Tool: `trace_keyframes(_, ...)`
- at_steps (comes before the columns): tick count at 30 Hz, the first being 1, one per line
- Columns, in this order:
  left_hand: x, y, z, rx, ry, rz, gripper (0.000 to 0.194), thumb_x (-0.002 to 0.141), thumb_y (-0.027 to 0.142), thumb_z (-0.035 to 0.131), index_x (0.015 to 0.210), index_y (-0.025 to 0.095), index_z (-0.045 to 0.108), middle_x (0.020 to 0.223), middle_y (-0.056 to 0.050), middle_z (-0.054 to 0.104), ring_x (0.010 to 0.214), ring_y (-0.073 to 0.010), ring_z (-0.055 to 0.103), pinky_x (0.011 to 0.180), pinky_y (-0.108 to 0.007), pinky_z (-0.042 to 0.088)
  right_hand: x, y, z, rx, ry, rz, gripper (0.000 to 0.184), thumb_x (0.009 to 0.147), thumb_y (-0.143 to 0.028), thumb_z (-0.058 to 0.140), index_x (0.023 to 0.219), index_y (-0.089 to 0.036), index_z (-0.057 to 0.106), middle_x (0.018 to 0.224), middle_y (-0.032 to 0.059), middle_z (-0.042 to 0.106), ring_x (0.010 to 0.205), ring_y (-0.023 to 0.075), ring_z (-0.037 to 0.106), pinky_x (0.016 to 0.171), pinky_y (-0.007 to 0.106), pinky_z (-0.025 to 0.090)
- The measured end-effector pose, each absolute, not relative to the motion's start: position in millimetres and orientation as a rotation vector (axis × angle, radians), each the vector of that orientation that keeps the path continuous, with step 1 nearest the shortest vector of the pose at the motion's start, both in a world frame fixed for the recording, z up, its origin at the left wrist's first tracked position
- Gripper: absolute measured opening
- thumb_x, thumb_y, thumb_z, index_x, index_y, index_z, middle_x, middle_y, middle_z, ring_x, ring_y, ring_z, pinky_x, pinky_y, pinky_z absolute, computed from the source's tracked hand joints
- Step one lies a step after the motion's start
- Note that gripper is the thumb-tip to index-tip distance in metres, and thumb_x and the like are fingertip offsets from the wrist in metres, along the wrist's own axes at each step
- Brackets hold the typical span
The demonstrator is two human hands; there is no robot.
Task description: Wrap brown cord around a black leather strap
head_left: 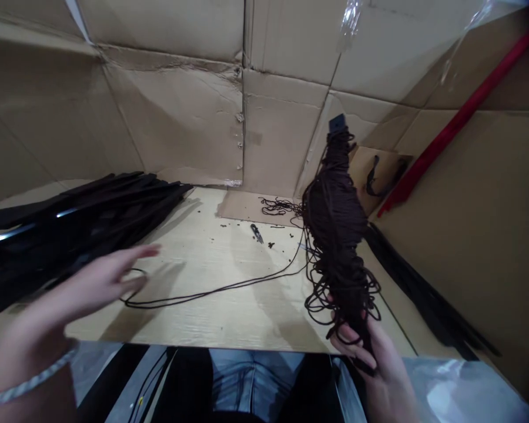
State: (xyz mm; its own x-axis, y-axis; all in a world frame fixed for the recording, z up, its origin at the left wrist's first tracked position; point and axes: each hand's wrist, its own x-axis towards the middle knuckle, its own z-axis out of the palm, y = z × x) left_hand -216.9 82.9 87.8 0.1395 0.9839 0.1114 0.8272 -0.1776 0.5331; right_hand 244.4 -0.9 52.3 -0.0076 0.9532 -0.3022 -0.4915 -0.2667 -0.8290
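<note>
As I watch from my remote station, my right hand (368,358) is closed around the lower end of a hank of dark brown cord (337,235), which stands tilted above the desk (211,258) with loose loops spilling around my fingers. One strand of cord (216,289) runs from the hank across the desk to a loop beside my left hand (92,282). That hand is open, its fingers spread, and I cannot tell whether it touches the loop. A firm, high hold keeps those loops off the desk and lets that strand lie free of snags. Small snips (256,232) lie beyond it, a bundle of flat black strips (79,226) to the left, with a cardboard wall (176,117) behind.
</note>
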Motion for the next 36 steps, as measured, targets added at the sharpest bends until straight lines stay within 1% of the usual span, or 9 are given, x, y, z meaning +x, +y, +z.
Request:
trace_keyframes(3,-170,89,82,2.04,1.384,0.643,0.058,0.08,0.034,0.068,0.135,0.019,0.06,0.146,-0.01,0.053,0.138,-0.0325,0.044,0.118,-0.054,0.025,232,0,54,-1.172,-0.698,1.545,0.08,0.056,-0.073,0.082,0.092,-0.01,0.048,0.062,-0.0047,0.043,0.04,-0.0065,0.02,0.041,0.007,0.019)
trace_keyframes(6,-117,74,77,1.717,0.953,0.876,0.056,0.077,0.029,0.076,0.132,0.022,0.064,0.137,-0.013,0.06,0.132,-0.0313,0.052,0.114,-0.044,0.036,223,3,54,-1.354,-0.839,1.4,0.082,0.059,-0.082,0.074,0.087,-0.01,0.045,0.062,-0.0025,0.043,0.043,-0.0026,0.026,0.038,0.009,0.018)
trace_keyframes(9,-68,59,73,1.407,0.593,1.025,0.071,0.084,0.021,0.072,0.149,0.033,0.045,0.148,-0.011,0.05,0.136,-0.0249,0.049,0.109,-0.037,0.043,215,7,56,-1.383,-1.232,1.093,0.066,0.081,-0.072,0.064,0.101,-0.009,0.054,0.077,0.004,0.054,0.06,0.0033,0.047,0.053,0.01,0.041)
trace_keyframes(11,-42,54,72,1.144,0.48,1.141,0.066,0.085,0.025,0.073,0.144,0.039,0.049,0.149,-0.008,0.049,0.133,-0.0258,0.052,0.103,-0.04,0.048,209,10,58,-1.323,-1.537,0.814,0.052,0.092,-0.058,0.057,0.111,-0.01,0.058,0.1,0.0091,0.06,0.085,0.0082,0.058,0.077,0.013,0.051)
trace_keyframes(14,-14,54,77,0.766,0.38,1.243,0.052,0.074,0.038,0.083,0.122,0.03,0.066,0.137,-0.008,0.058,0.124,-0.0296,0.057,0.09,-0.042,0.055,196,12,56,-1.303,-1.852,0.447,0.034,0.1,-0.042,0.047,0.115,-0.013,0.057,0.103,0.007,0.062,0.088,0.0095,0.062,0.076,0.013,0.05)
trace_keyframes(17,0,56,84,0.551,0.407,1.361,0.043,0.073,0.047,0.082,0.104,0.019,0.072,0.126,-0.01,0.066,0.12,-0.0307,0.059,0.1,-0.045,0.051,184,12,53,-1.315,-1.995,-0.041,0.033,0.099,-0.039,0.048,0.12,-0.014,0.052,0.096,0.0039,0.064,0.076,0.0122,0.062,0.064,0.018,0.046)
trace_keyframes(20,-1,57,86,0.518,0.368,1.395,0.047,0.072,0.052,0.08,0.1,0.015,0.074,0.113,-0.011,0.071,0.126,-0.0326,0.056,0.112,-0.047,0.043,177,11,53,-1.18,-1.997,-0.37,0.038,0.1,-0.037,0.047,0.128,-0.013,0.047,0.108,0.0053,0.063,0.086,0.0135,0.063,0.074,0.021,0.048)
trace_keyframes(28,-32,57,67,0.73,0.079,1.438,0.063,0.065,0.055,0.083,0.116,0.021,0.074,0.113,-0.007,0.074,0.105,-0.0256,0.068,0.095,-0.034,0.056,189,-8,53,-1.059,-2.028,0.049,0.039,0.1,-0.034,0.052,0.136,-0.022,0.046,0.132,0.0027,0.051,0.129,0.01,0.047,0.107,0.013,0.042)
trace_keyframes(36,-42,55,66,0.644,-0.003,1.652,0.089,0.047,0.057,0.09,0.122,0.018,0.064,0.1,-0.007,0.067,0.087,-0.0201,0.065,0.08,-0.03,0.056,191,-8,49,-0.88,-1.702,0.427,0.029,0.096,-0.015,0.052,0.124,-0.023,0.053,0.117,0.007,0.054,0.114,0.0092,0.054,0.102,0.015,0.048)
